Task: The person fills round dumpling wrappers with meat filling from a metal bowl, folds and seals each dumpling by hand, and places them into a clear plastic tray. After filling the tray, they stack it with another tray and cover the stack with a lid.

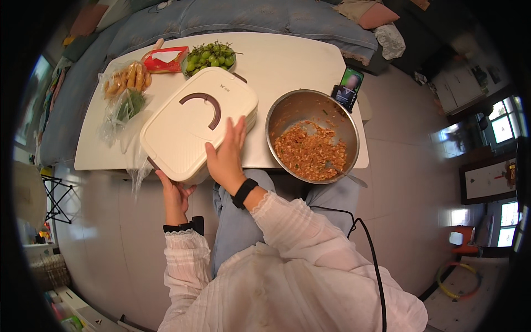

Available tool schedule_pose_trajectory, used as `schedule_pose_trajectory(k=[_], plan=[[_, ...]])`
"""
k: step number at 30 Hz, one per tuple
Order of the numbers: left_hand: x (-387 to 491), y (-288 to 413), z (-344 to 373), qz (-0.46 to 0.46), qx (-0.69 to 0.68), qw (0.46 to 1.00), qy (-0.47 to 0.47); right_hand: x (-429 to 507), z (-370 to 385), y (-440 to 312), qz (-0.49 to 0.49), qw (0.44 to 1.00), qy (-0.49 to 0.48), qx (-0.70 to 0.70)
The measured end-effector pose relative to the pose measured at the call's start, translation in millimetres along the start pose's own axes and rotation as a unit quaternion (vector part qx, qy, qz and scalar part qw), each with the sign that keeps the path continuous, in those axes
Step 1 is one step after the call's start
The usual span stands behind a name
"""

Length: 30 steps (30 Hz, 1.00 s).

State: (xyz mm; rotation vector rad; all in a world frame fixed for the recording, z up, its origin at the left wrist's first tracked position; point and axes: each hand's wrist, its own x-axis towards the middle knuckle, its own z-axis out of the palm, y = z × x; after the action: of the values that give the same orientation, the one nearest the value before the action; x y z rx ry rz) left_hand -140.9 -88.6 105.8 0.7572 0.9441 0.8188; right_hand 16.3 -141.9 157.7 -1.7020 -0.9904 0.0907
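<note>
A cream lidded food box [182,137] with a curved brown handle lies tilted at an angle over the table's front edge. My left hand [177,195] supports its near corner from below, the fingers partly hidden under it. My right hand [228,159] rests flat against its right side and lid edge, fingers spread. To the right, a large steel bowl [309,97] holds reddish minced filling [307,149], with a metal spoon [350,177] leaning in it. The bowl overhangs the table edge above my right knee. What the box contains is hidden.
On the white table [286,58] are green grapes [211,58] in a dish, a red tissue pack [166,60], bagged bread-like food [128,79], greens in plastic [130,103] and a propped phone [348,89]. A black cable [373,257] crosses my right side. A sofa [249,16] stands behind.
</note>
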Motion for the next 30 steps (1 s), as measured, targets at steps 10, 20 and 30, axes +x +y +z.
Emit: schedule_pose_trajectory(k=[10,20,30], plan=[[9.8,-6.3,-32.9,0.000,-0.052,0.993,-0.105,-7.1,-10.1,-19.5,0.202,0.892,-0.021,0.405],[6.5,8.8,-20.3,-0.027,-0.067,0.991,-0.109,-23.7,-22.3,-15.8,0.222,0.844,-0.106,0.476],[3.3,15.6,-9.5,-0.048,-0.078,0.990,-0.108,-27.2,-46.8,-41.8,0.196,0.845,-0.159,0.471]])
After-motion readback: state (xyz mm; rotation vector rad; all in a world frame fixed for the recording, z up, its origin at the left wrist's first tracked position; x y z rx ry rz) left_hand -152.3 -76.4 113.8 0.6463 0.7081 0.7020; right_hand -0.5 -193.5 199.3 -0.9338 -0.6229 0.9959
